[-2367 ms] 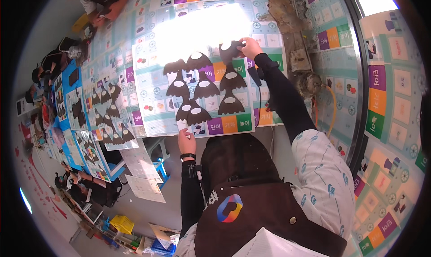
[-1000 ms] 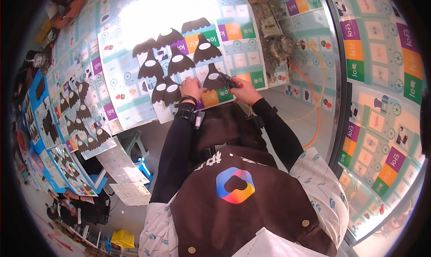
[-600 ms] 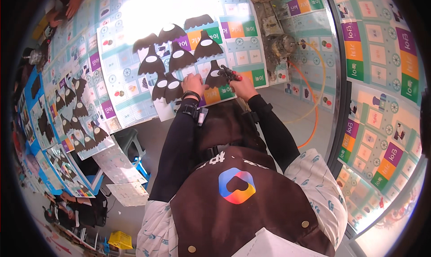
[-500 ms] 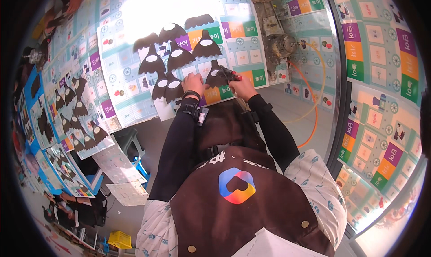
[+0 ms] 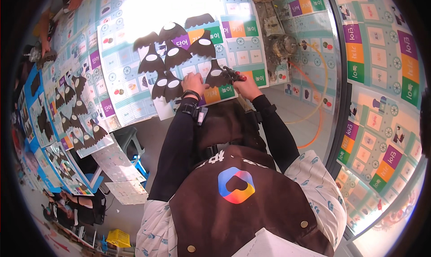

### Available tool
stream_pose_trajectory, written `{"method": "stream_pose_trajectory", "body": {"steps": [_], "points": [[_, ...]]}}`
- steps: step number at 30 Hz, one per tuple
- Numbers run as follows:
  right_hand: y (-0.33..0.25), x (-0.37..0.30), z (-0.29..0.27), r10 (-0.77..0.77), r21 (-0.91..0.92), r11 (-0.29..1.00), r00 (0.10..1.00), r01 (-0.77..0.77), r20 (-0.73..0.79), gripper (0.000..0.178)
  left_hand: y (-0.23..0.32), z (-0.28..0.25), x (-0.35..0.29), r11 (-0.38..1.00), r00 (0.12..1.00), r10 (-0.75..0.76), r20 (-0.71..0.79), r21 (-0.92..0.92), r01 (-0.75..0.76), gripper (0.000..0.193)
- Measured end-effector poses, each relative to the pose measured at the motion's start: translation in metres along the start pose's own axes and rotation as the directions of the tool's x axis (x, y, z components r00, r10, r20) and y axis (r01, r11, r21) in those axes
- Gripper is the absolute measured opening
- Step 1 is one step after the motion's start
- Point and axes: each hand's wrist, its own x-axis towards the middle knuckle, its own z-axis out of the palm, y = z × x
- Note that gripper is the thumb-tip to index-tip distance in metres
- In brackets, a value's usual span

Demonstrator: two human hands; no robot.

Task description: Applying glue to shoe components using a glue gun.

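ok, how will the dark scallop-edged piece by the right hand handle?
Probably light: the dark scallop-edged piece looks thin. It may bend at its narrow neck. Lying flat on the printed sheet, it seems likelier to slide than roll.

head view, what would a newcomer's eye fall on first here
Probably the white glare at top centre, washing out part of the printed sheets. Below it, dark scalloped pieces with white ovals stand out, the right hand holding a dark hand tool at one's right edge. Lower centre, a multicoloured ring logo brightens the brown apron.
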Motion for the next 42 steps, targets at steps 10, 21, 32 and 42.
{"method": "stream_pose_trajectory", "body": {"steps": [10,21,32,42], "points": [[0.012,0.006,-0.007,-0.054,-0.072,0.996,0.999,0.054,0.005,0.024,0.0,0.0,0.001,1.0,1.0,-0.002,0.009,0.008,0.002,0.032],[0.007,0.002,-0.008,0.027,-0.046,0.999,0.999,-0.029,-0.032,0.027,0.0,0.002,0.001,1.0,1.0,-0.002,-0.017,0.001,0.002,0.033],[-0.004,-0.001,0.002,-0.002,0.025,1.0,0.995,0.0,0.105,0.024,-0.001,0.004,0.002,1.0,1.0,0.0,-0.024,0.006,0.0,0.033],[0.017,0.008,-0.012,0.032,0.003,0.999,0.999,-0.032,-0.002,0.023,-0.002,0.004,0.003,1.0,1.0,-0.001,-0.015,0.031,0.002,0.032]]}}
